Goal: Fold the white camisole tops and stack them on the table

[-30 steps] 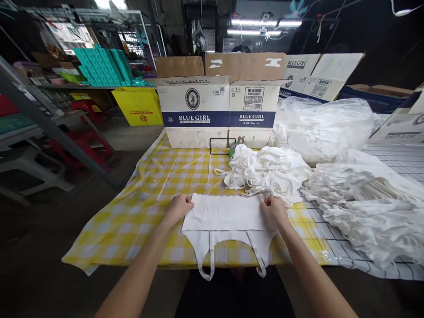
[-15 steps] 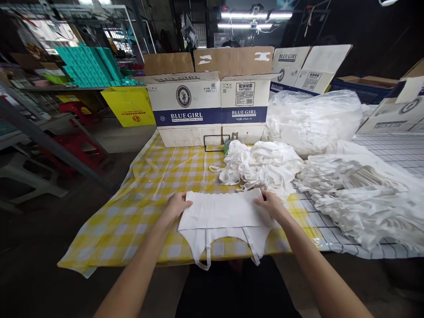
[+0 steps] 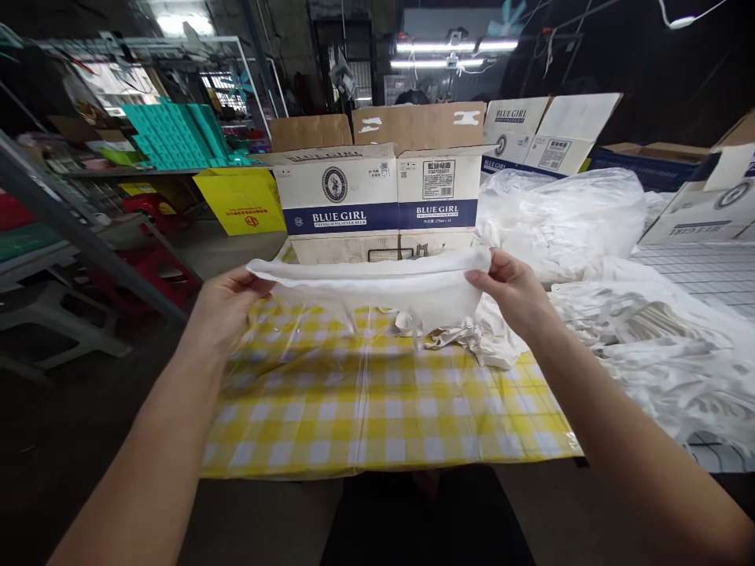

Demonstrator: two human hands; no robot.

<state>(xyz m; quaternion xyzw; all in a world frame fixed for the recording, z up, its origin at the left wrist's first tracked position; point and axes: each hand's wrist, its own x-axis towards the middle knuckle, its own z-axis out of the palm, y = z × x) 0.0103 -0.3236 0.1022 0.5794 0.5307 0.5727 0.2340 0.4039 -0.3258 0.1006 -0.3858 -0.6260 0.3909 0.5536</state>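
Note:
A white camisole top is stretched sideways in the air above the table, its straps hanging down blurred. My left hand pinches one end of its edge. At the opposite end, my right hand is closed on the same edge, thumb pressed against the cloth. Behind and below the top lies a loose pile of white garments, partly hidden by it. A larger heap of white garments spreads to the right of my right forearm.
The yellow checked tablecloth covers the table in front of me. An open Blue Girl carton stands at the back, with a clear plastic bag of white items to its right. More cartons are at far right.
Both hands have lifted the camisole off the tablecloth, up and away from me. They have moved farther apart, and the cloth is now stretched wide with its straps dangling.

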